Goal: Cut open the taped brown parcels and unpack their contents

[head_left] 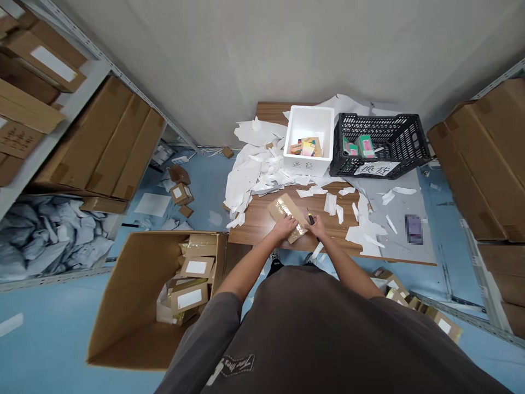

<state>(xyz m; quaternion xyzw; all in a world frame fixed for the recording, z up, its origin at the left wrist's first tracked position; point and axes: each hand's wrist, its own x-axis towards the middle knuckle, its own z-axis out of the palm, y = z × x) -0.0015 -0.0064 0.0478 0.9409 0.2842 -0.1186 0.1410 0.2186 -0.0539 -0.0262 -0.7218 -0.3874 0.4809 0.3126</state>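
Note:
A small cardboard box (283, 208) with shiny clear tape across it lies at a slant near the front edge of the wooden table (262, 219). My left hand (284, 226) rests flat on its near left part, fingers stretched over the cardboard. At the box's right side is my right hand (315, 226), closed around a dark utility knife (310, 219) whose tip points up and away from me. Whether the fingers of my right hand also touch the box is hard to make out.
Torn white paper (246, 175) covers the table's left and back. Behind stand a white bin (308, 167) and a black crate (383, 167), both holding small packages. A large carton (118, 306) with several boxes stands at left. Shelves with cartons (98, 142) flank both sides.

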